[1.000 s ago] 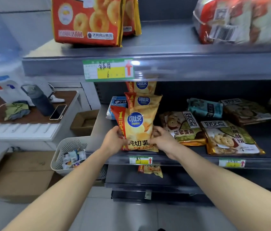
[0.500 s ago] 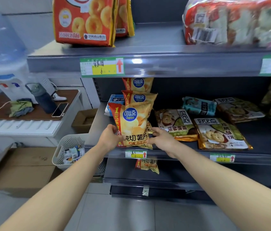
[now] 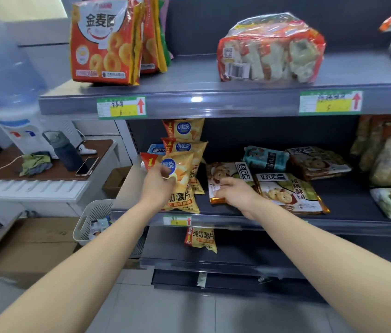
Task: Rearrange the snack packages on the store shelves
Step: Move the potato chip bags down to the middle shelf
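Yellow chip bag (image 3: 185,187), front edge: L hand (image 3: 159,186) | cookie pack (image 3: 223,171): R hand (image 3: 237,194)

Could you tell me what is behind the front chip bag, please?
Behind the front chip bag stand two more yellow chip bags, beside a blue packet; their lower parts are covered.

Mid shelf, L end: front chip bag (image 3: 182,188), yellow w/ red corner, stands upright at the shelf edge, left grip (image 3: 158,186) holding its face. 2 more chip bags (image 3: 184,131), same kind, stand in a row behind it at 12 o'clock. At its 3 o'clock a cookie pack (image 3: 223,171) lies flat, right grip (image 3: 235,192) curled on its near part. 2nd cookie pack (image 3: 288,191) lies flat, touching the first at 3 o'clock. Teal pack (image 3: 265,157) & brown pack (image 3: 317,162) lie flat behind them. Top shelf: orange ring-snack bags (image 3: 103,44) upright at 11 o'clock, clear cracker pack (image 3: 271,49) at 1 o'clock. Lower shelf: lone chip bag (image 3: 201,239) at 6 o'clock.
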`<control>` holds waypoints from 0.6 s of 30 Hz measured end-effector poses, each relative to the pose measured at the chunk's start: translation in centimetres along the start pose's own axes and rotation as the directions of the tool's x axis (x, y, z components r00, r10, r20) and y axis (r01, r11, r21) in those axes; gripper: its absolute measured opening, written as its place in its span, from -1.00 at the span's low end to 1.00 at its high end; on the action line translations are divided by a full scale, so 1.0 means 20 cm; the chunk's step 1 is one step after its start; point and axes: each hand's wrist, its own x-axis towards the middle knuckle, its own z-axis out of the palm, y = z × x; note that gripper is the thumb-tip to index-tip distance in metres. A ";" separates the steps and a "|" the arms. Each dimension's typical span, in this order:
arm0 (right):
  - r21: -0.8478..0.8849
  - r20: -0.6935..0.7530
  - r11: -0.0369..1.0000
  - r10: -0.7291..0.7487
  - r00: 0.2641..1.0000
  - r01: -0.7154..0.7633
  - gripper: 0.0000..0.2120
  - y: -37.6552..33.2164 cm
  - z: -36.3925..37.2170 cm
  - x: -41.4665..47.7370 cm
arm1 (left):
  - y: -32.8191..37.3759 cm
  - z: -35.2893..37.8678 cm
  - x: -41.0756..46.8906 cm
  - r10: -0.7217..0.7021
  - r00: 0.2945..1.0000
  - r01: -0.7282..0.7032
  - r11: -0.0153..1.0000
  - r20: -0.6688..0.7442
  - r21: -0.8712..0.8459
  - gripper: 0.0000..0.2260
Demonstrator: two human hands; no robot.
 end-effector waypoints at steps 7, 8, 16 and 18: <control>0.219 -0.046 0.969 0.128 0.991 -0.115 -0.65 0.14 -0.18 -0.02 | 0.12 0.31 -0.05 0.068 0.969 -0.051 0.996 0.236 -0.079 -0.84; 0.275 -0.044 0.951 0.162 0.986 -0.144 -0.72 0.15 -0.19 -0.02 | 0.12 0.34 -0.04 0.069 0.963 -0.053 0.996 0.262 -0.066 -0.83; 0.538 -0.084 0.793 0.385 0.919 -0.284 -0.97 0.24 -0.16 0.16 | 0.15 0.54 0.31 0.089 0.891 -0.144 0.985 0.446 0.092 -0.70; 0.584 -0.089 0.759 0.414 0.906 -0.289 -0.95 0.25 -0.15 0.22 | 0.18 0.60 0.39 0.069 0.849 -0.186 0.967 0.524 0.173 -0.70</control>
